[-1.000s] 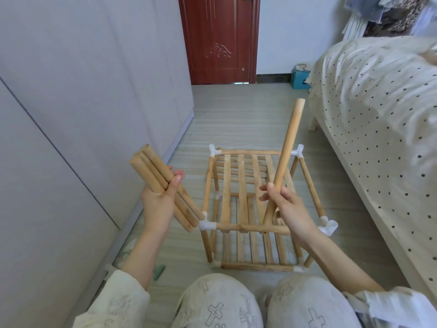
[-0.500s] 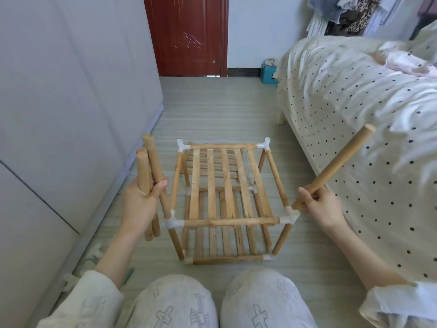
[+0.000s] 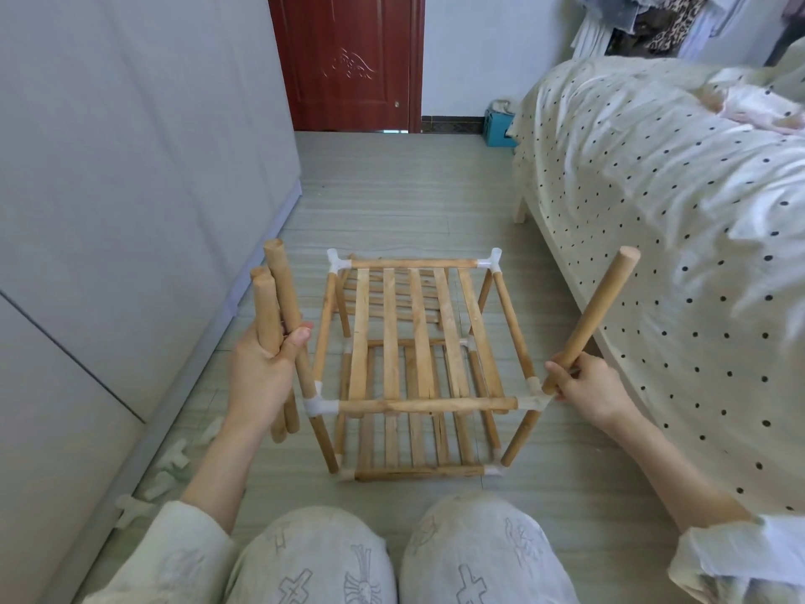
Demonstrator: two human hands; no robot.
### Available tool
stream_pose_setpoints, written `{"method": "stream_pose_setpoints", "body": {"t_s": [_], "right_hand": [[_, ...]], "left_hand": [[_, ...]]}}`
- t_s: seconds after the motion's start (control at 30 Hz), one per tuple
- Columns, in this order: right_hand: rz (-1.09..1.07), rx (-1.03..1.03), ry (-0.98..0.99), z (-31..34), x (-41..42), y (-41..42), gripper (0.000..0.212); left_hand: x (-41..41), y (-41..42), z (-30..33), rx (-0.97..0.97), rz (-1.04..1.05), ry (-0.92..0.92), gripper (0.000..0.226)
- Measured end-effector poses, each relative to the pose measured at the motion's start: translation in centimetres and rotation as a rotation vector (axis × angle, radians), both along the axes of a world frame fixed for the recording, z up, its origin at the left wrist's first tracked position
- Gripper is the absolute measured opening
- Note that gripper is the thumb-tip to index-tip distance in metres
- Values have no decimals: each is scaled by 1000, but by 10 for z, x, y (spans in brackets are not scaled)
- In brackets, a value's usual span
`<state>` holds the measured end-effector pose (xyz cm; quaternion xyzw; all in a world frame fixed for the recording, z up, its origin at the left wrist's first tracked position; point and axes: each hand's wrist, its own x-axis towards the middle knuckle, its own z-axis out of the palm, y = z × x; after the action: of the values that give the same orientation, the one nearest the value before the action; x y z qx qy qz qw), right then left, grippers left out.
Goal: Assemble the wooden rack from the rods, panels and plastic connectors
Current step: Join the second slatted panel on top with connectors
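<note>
Wooden rod (image 3: 589, 321) is gripped low by the right hand (image 3: 583, 388), its lower end just at the near white connector (image 3: 536, 396) of the rack (image 3: 418, 364), probably for insertion. The left hand (image 3: 261, 372) clasps the spare rods (image 3: 276, 324) beside the frame, ready as supply.

Person seen from above. Cream long sleeves, loose and crumpled, pushed up off both bare forearms: left sleeve (image 3: 174, 551) at 7 o'clock, right sleeve (image 3: 740, 560) at 4 o'clock. Pale grey trousers (image 3: 392, 555) at 6 o'clock, printed with faint outlined cross-like motifs.
</note>
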<state>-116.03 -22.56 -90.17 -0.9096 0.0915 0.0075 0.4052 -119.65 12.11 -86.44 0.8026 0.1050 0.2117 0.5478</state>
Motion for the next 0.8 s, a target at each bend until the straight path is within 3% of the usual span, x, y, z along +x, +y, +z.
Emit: {"method": "stream_pose_setpoints", "body": {"t_s": [0.1, 0.47, 0.63, 0.8], "right_hand": [[1, 54, 33, -3, -1, -3, 12], [-132, -41, -154, -17, -5, 8, 18], [-119, -3, -117, -14, -6, 8, 15], [-145, 66, -124, -2, -2, 12, 30]], "left_hand": [[0, -2, 0, -8, 1, -5, 23], [-1, -2, -3, -27, 15, -12, 23], [-3, 2, -4, -48, -52, 29, 15], [-6, 7, -6, 36, -60, 40, 17]]}}
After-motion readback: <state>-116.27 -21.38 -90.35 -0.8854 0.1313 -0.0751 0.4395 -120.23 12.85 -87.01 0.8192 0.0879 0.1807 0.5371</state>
